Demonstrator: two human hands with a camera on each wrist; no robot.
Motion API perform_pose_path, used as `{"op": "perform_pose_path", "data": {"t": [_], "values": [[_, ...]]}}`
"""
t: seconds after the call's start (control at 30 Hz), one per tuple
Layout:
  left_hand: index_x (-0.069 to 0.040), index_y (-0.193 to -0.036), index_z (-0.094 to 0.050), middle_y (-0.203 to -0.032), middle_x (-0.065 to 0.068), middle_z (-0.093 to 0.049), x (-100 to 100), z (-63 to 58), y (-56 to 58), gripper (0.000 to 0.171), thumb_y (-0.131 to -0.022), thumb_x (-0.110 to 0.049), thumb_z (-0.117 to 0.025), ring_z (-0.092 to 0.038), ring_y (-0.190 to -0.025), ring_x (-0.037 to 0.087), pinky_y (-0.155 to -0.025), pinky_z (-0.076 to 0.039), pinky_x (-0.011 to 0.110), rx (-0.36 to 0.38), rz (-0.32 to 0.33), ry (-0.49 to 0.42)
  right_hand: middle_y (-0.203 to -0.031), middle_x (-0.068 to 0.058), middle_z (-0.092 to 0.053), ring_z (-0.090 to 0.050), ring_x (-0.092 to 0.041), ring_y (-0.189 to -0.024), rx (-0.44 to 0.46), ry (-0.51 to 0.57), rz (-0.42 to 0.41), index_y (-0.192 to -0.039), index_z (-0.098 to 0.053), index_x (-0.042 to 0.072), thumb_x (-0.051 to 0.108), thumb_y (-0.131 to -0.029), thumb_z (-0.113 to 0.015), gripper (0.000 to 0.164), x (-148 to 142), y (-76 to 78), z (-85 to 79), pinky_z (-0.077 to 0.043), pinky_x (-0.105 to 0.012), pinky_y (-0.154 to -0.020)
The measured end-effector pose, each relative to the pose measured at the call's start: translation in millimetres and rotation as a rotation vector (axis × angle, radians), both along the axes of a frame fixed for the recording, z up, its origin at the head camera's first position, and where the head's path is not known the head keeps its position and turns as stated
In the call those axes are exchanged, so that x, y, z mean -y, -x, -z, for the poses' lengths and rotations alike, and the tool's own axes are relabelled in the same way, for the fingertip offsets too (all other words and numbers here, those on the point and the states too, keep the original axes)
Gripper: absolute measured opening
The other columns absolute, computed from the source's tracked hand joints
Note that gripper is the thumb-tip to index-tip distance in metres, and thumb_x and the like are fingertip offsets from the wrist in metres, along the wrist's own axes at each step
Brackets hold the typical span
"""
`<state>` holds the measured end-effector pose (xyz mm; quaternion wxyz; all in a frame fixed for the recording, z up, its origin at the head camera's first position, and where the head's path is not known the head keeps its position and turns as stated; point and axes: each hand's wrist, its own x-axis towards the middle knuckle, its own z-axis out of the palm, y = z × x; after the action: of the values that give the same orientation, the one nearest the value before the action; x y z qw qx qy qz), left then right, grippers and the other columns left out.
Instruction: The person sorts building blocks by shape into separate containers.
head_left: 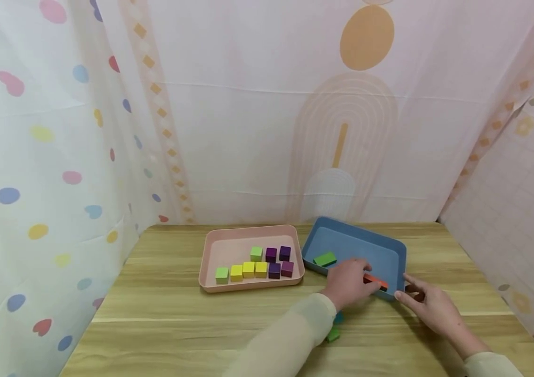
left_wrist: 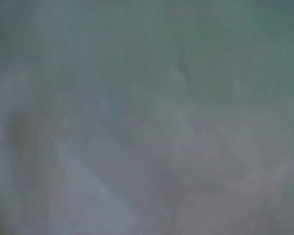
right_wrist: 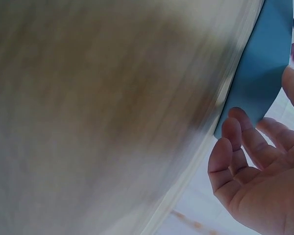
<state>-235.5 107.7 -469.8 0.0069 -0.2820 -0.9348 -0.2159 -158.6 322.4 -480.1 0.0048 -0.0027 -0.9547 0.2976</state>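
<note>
Over the near side of a blue tray [head_left: 358,228], my left hand [head_left: 349,283] pinches an orange-red block [head_left: 376,281] low inside it. The fingers hide part of that block. A green block [head_left: 325,259] lies in the tray's left part. My right hand [head_left: 434,309] holds the tray's near right corner, thumb on the near side and a finger on the right side. In the right wrist view, fingers of the right hand [right_wrist: 259,166] curl by the outer wall of the tray [right_wrist: 262,63]. The left wrist view is too blurred to read.
A pink tray [head_left: 250,287] stands to the left, with yellow cubes [head_left: 248,269], light green cubes [head_left: 222,275] and purple cubes [head_left: 287,269]. On the wooden table [head_left: 163,324], a green piece [head_left: 333,334] and a blue piece [head_left: 338,318] lie partly behind the left sleeve. Curtains [head_left: 238,131] stand behind.
</note>
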Motion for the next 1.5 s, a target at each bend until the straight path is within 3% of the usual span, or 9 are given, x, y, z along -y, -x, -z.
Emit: {"op": "perform_pose_path", "data": {"t": [0.13, 0.27, 0.5, 0.7, 0.83, 1.03, 1.37, 1.5], "values": [[-0.027, -0.118, -0.069, -0.109, -0.015, -0.066, 29, -4.2, 5.0, 0.036, -0.090, -0.050, -0.069, -0.058, -0.091, -0.002, -0.073, -0.048, 0.023, -0.006, 0.144, 0.029, -0.115, -0.025, -0.066, -0.067, -0.030, -0.092, 0.017, -0.007, 0.004, -0.145, -0.044, -0.006, 0.046, -0.096, -0.063, 0.074, 0, 0.0, -0.5, -0.055, -0.039, -0.066], [-0.025, -0.121, -0.068, -0.114, -0.014, -0.067, 64, -6.1, 6.4, 0.037, -0.092, -0.048, -0.067, -0.059, -0.102, 0.002, -0.083, -0.050, 0.026, -0.003, 0.240, 0.091, -0.115, -0.024, -0.066, -0.067, -0.030, -0.091, 0.013, -0.018, 0.003, -0.145, -0.044, -0.006, 0.047, -0.096, -0.063, 0.075, -1, -0.2, -0.4, -0.055, -0.040, -0.067], [-0.029, -0.122, -0.067, -0.113, -0.018, -0.065, 135, -1.0, -7.0, 0.045, -0.087, -0.057, -0.069, -0.057, -0.098, 0.003, -0.082, -0.048, 0.032, 0.090, 0.321, 0.194, -0.114, -0.023, -0.067, -0.067, -0.027, -0.089, 0.000, -0.028, -0.007, -0.145, -0.043, -0.006, 0.047, -0.096, -0.062, 0.074, 1, -0.8, -1.4, -0.054, -0.037, -0.065], [-0.027, -0.122, -0.066, -0.111, -0.017, -0.064, 177, 8.6, -25.2, 0.060, -0.077, -0.067, -0.072, -0.054, -0.096, 0.003, -0.080, -0.046, 0.030, 0.070, 0.352, 0.207, -0.114, -0.024, -0.067, -0.067, -0.028, -0.089, -0.007, -0.030, -0.012, -0.145, -0.043, -0.007, 0.046, -0.097, -0.062, 0.074, 2, 0.0, -4.3, -0.054, -0.039, -0.066], [-0.026, -0.120, -0.067, -0.106, -0.017, -0.064, 187, 15.5, -38.0, 0.061, -0.077, -0.069, -0.071, -0.049, -0.088, 0.003, -0.070, -0.043, 0.026, 0.075, 0.292, 0.186, -0.114, -0.025, -0.067, -0.067, -0.029, -0.089, -0.003, -0.026, -0.016, -0.145, -0.043, -0.007, 0.045, -0.096, -0.062, 0.074, 3, 0.0, -3.7, -0.054, -0.038, -0.065], [-0.026, -0.118, -0.069, -0.104, -0.014, -0.065, 181, 17.7, -50.7, 0.050, -0.081, -0.059, -0.074, -0.047, -0.087, 0.006, -0.064, -0.041, 0.027, 0.028, 0.208, 0.208, -0.115, -0.025, -0.067, -0.067, -0.028, -0.088, -0.003, -0.036, -0.012, -0.144, -0.043, -0.007, 0.045, -0.097, -0.062, 0.073, 2, -1.7, -4.2, -0.054, -0.038, -0.065], [-0.029, -0.114, -0.074, -0.102, -0.016, -0.068, 177, 20.1, -46.1, 0.030, -0.086, -0.040, -0.076, -0.048, -0.084, 0.004, -0.063, -0.040, 0.022, -0.020, 0.248, 0.155, -0.115, -0.025, -0.066, -0.067, -0.028, -0.089, 0.003, -0.027, -0.014, -0.145, -0.043, -0.007, 0.046, -0.097, -0.062, 0.074, 1, -1.2, -2.9, -0.054, -0.037, -0.065], [-0.029, -0.107, -0.077, -0.102, -0.017, -0.069, 180, 15.1, -40.0, 0.023, -0.085, -0.036, -0.077, -0.050, -0.086, 0.004, -0.064, -0.041, 0.020, -0.082, 0.252, 0.112, -0.116, -0.026, -0.066, -0.067, -0.029, -0.090, 0.011, -0.021, -0.015, -0.145, -0.042, -0.007, 0.046, -0.097, -0.062, 0.074, 1, -0.6, -3.7, -0.054, -0.036, -0.065]]}}
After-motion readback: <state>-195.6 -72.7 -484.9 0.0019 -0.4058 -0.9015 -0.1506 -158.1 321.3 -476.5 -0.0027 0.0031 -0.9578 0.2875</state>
